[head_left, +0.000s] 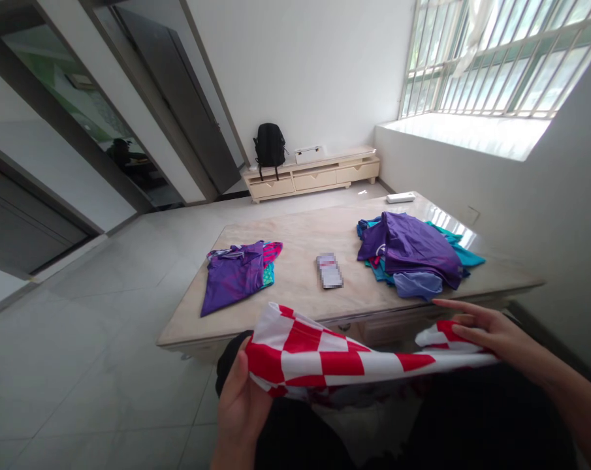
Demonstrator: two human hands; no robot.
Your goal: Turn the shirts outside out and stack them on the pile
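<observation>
Red-and-white checkered thin fabric garment (344, 356), stretched above the lap before the beige marble table (295, 261): left hand (241, 405) pinching one end, right hand (486, 329) gripping the other, fingers extended; likely light, limp, slippery—best held at edges.

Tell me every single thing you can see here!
Red-and-white checked cloth: one, stretched between both hands, in front of the table.
Beige marble-look table: one, centre.
Flat purple shirt pile: one, table's left side.
Heaped purple, teal and blue clothes: one pile, table's right side.
Small blurred flat item: one, table middle.
White remote-like bar: one, table's far edge.
Black backpack: one, on the cream low cabinet.
Left hand: grip on the cloth.
Right hand: grip on the cloth.
</observation>
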